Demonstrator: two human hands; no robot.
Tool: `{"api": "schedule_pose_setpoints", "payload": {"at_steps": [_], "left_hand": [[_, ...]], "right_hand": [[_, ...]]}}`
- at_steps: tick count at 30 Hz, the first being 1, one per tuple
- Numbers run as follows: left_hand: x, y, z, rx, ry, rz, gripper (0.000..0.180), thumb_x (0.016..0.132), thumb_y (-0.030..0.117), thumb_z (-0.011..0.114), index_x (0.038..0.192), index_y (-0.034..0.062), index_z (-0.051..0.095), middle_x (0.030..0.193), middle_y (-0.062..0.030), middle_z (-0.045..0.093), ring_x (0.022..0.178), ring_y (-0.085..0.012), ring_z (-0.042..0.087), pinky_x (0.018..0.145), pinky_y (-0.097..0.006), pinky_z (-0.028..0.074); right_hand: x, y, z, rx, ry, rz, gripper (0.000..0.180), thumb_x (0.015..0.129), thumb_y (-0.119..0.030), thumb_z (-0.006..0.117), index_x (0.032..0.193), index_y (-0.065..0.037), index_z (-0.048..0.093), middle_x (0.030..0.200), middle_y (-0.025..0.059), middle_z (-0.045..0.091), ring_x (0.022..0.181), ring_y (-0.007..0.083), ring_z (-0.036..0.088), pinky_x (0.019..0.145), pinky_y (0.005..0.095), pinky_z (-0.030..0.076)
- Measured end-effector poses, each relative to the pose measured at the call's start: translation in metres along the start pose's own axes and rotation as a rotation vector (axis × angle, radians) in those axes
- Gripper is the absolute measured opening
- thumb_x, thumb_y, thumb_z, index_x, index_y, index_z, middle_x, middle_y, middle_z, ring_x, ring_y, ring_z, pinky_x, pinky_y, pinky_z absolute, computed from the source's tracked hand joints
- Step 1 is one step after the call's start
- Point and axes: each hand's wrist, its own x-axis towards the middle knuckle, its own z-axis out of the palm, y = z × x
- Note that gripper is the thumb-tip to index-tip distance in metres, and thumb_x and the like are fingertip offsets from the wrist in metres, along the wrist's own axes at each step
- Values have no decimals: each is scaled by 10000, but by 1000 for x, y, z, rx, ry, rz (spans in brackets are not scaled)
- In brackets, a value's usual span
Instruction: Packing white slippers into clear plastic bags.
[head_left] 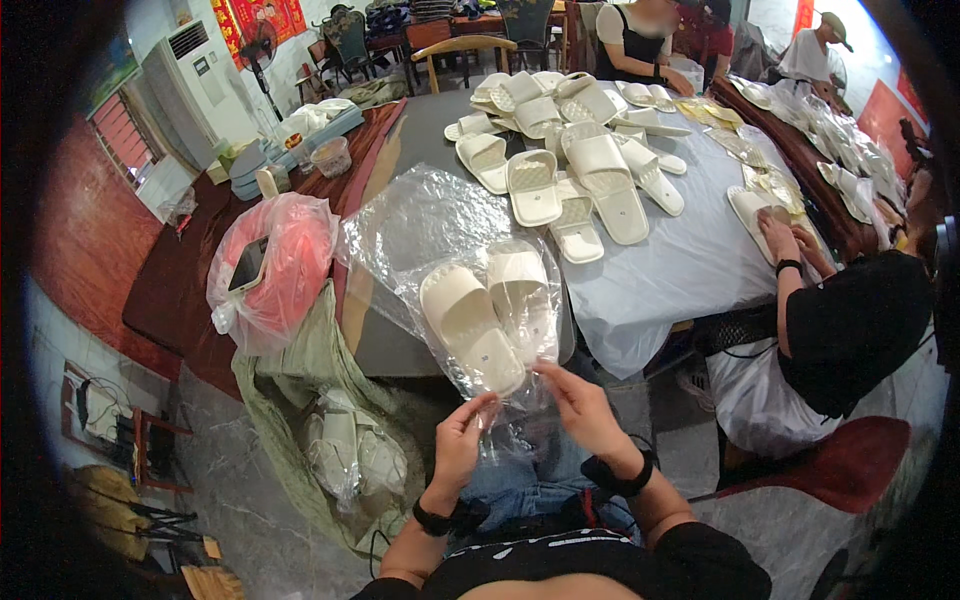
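A pair of cream slippers (463, 325) lies inside a clear plastic bag (400, 235) at the table's near edge, soles down and toe straps away from me. My left hand (460, 445) pinches the near end of the bag, below the left slipper's heel. On the other side, my right hand (583, 408) pinches the bag by the right slipper's heel. Loose film hangs between the two hands over my lap. Beyond the bag is a heap of unbagged cream slippers (600, 170).
Left of the bag, a phone (248, 264) rests on a pink plastic bundle (290, 250). Below it, an open green sack (270, 400) holds bagged slippers (345, 450). At right, a co-worker's hands (785, 240) handle a slipper; a red chair (850, 465) stands nearby.
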Motion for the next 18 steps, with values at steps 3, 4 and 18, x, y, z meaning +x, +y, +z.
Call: {"api": "schedule_pose_setpoints", "payload": {"at_steps": [3,4,18], "left_hand": [[-1,13,11,-16,-7,-6,301,907,-9,473,1195,-60,546,1123,-119,617,1008,-167,596,898,-260,454],[0,14,11,-34,-10,-13,311,905,-18,471,1205,-62,539,1127,-119,615,1011,-161,591,906,-257,444],[5,7,-3,-336,-132,-1,563,933,476,392,1267,28,457,1253,-126,522,1181,-239,484,1009,-416,359]], "right_hand": [[6,-6,16,-72,-98,-185,418,857,-28,528,1271,-23,469,1288,214,490,1198,322,488,978,361,397],[9,-8,19,-150,-156,-309,446,875,-80,559,1300,-13,441,1321,215,459,1246,341,437,1022,387,354],[35,-14,27,-155,242,-424,242,751,10,565,986,-27,610,1048,138,646,949,328,621,818,384,502]]}}
